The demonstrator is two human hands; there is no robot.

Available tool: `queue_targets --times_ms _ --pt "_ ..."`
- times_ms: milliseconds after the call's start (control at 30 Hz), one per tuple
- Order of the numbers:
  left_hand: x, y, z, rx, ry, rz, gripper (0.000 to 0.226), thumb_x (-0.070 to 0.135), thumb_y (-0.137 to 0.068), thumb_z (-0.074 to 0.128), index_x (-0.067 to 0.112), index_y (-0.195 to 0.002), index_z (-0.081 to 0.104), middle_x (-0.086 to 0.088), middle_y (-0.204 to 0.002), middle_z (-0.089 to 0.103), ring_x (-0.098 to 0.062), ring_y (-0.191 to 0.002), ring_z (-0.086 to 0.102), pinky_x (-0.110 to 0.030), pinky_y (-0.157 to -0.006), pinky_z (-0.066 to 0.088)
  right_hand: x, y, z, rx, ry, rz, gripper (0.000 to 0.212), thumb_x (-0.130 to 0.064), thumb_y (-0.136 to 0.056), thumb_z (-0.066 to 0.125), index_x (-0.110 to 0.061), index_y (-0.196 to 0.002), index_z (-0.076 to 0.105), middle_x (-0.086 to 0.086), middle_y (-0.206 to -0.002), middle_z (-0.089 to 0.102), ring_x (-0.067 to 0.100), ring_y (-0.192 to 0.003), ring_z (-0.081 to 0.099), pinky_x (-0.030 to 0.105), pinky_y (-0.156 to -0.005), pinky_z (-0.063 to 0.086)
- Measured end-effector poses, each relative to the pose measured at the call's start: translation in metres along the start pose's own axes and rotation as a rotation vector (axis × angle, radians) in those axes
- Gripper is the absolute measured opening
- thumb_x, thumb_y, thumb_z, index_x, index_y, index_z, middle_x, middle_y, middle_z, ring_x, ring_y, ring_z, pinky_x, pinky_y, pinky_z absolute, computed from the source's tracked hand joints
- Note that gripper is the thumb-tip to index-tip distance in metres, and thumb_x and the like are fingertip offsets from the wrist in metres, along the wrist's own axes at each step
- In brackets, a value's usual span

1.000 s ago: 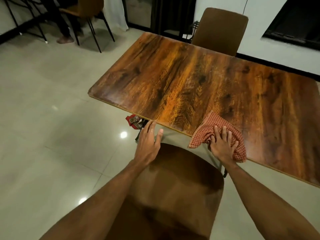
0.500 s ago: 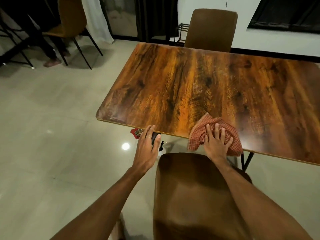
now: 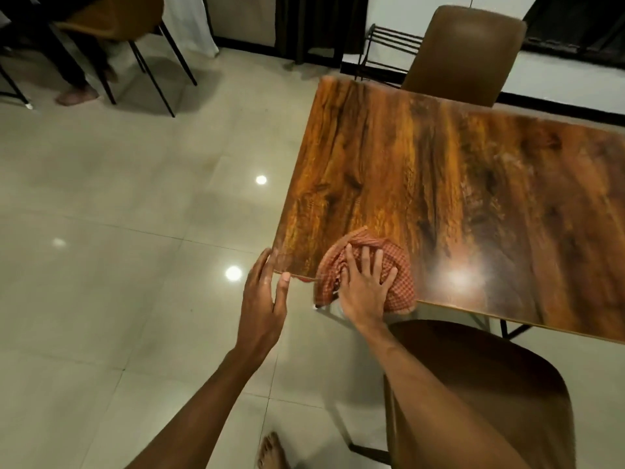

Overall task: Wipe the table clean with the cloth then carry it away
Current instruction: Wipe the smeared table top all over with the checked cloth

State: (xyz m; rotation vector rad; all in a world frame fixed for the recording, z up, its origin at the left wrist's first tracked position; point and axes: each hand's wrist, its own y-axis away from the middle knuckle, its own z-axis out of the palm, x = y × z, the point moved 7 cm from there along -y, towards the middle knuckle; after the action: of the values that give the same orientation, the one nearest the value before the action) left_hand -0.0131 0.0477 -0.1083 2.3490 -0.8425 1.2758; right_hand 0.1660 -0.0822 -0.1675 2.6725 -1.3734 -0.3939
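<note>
A red checked cloth (image 3: 394, 265) lies bunched on the near left corner of the glossy wooden table (image 3: 456, 184), partly hanging over the near edge. My right hand (image 3: 367, 286) presses flat on the cloth with fingers spread. My left hand (image 3: 263, 292) hovers open just off the table's left corner, fingertips close to the edge, holding nothing.
A brown chair (image 3: 490, 384) stands right below my right arm at the table's near side. Another brown chair (image 3: 463, 55) sits at the far side. A third chair (image 3: 118, 15) and someone's feet (image 3: 76, 94) are at the far left. My bare foot (image 3: 272, 451) rests on the tiled floor.
The cloth and my right hand have slid left along the near edge to the table's corner. My left hand has left the chair back and now hovers by the corner.
</note>
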Motion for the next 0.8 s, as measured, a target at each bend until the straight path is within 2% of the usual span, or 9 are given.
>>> queue_targets --times_ms 100,200,267,333,433,500,600,667,800 --pt "-0.007 -0.010 -0.027 0.028 0.029 0.008 0.056 0.048 -0.105 0.033 0.023 -0.155 0.037 0.005 -0.163 0.033 -0.009 -0.151 0.028 -0.042 -0.122 0.031 -0.101 -0.003 0.015 -0.023 0.010 -0.202 0.065 -0.049 -0.108 0.032 -0.037 -0.166 0.005 0.004 -0.175 0.003 0.034 -0.160 -0.007 0.069 -0.123 -0.006" --pt "-0.007 -0.020 -0.038 0.044 0.029 0.007 0.055 0.044 -0.106 0.035 0.020 -0.155 0.038 0.003 -0.162 0.034 -0.012 -0.149 0.032 -0.043 -0.120 0.036 -0.134 -0.013 0.011 -0.045 -0.037 -0.274 0.059 -0.046 -0.111 0.027 -0.037 -0.166 0.007 0.001 -0.175 -0.003 0.030 -0.161 -0.007 0.065 -0.124 -0.006" --pt "-0.002 -0.026 -0.038 0.038 0.029 0.014 0.054 0.045 -0.105 0.035 0.022 -0.154 0.038 0.003 -0.162 0.035 -0.010 -0.149 0.031 -0.042 -0.120 0.034 -0.116 -0.010 0.008 -0.039 -0.032 -0.310 0.058 -0.043 -0.112 0.025 -0.038 -0.166 0.005 -0.002 -0.175 -0.008 0.026 -0.161 -0.008 0.062 -0.126 -0.001" --pt "0.007 -0.032 -0.032 0.023 0.040 0.032 0.053 0.046 -0.106 0.034 0.023 -0.154 0.038 0.004 -0.162 0.034 -0.009 -0.150 0.030 -0.042 -0.121 0.033 -0.075 -0.005 0.004 -0.033 -0.031 -0.266 0.059 -0.044 -0.112 0.025 -0.039 -0.165 0.000 -0.004 -0.174 -0.013 0.023 -0.160 -0.012 0.060 -0.126 -0.001" --pt "0.027 -0.042 -0.012 -0.029 0.069 0.047 0.054 0.048 -0.106 0.033 0.024 -0.155 0.036 0.006 -0.162 0.033 -0.010 -0.149 0.030 -0.044 -0.120 0.035 0.027 -0.001 -0.008 -0.004 -0.044 0.023 0.061 -0.045 -0.112 0.024 -0.042 -0.163 -0.008 -0.002 -0.173 -0.018 0.025 -0.159 -0.016 0.064 -0.126 -0.003" --pt "0.039 -0.049 0.004 -0.069 0.090 0.057 0.059 0.052 -0.105 0.031 0.024 -0.156 0.035 0.007 -0.162 0.032 -0.012 -0.149 0.031 -0.046 -0.119 0.036 0.094 0.004 -0.022 0.019 -0.075 0.208 0.062 -0.043 -0.111 0.028 -0.041 -0.164 -0.005 0.001 -0.174 -0.015 0.027 -0.160 -0.012 0.067 -0.124 0.001" --pt "0.060 -0.064 0.034 -0.122 0.043 0.069 0.063 0.057 -0.102 0.028 0.025 -0.156 0.036 0.008 -0.163 0.032 -0.014 -0.151 0.029 -0.048 -0.122 0.030 0.138 -0.003 -0.033 0.019 -0.088 0.370 0.068 -0.040 -0.109 0.036 -0.036 -0.165 -0.001 0.006 -0.175 -0.009 0.034 -0.160 -0.007 0.071 -0.122 0.003" --pt "0.070 -0.072 0.052 -0.141 -0.013 0.073 0.065 0.059 -0.100 0.028 0.027 -0.155 0.038 0.007 -0.163 0.033 -0.015 -0.151 0.028 -0.042 -0.124 0.022 0.116 -0.014 -0.029 0.012 -0.058 0.353 0.071 -0.044 -0.107 0.038 -0.036 -0.165 -0.003 0.008 -0.174 -0.012 0.037 -0.159 -0.008 0.073 -0.121 0.001" --pt "0.092 -0.097 0.097 -0.225 -0.127 0.074 0.062 0.057 -0.100 0.029 0.028 -0.154 0.038 0.008 -0.163 0.033 -0.013 -0.150 0.028 -0.028 -0.118 0.013 0.081 -0.047 -0.019 0.011 -0.055 0.080 0.063 -0.053 -0.107 0.026 -0.043 -0.164 0.003 0.001 -0.175 -0.003 0.031 -0.161 -0.002 0.069 -0.123 -0.002"
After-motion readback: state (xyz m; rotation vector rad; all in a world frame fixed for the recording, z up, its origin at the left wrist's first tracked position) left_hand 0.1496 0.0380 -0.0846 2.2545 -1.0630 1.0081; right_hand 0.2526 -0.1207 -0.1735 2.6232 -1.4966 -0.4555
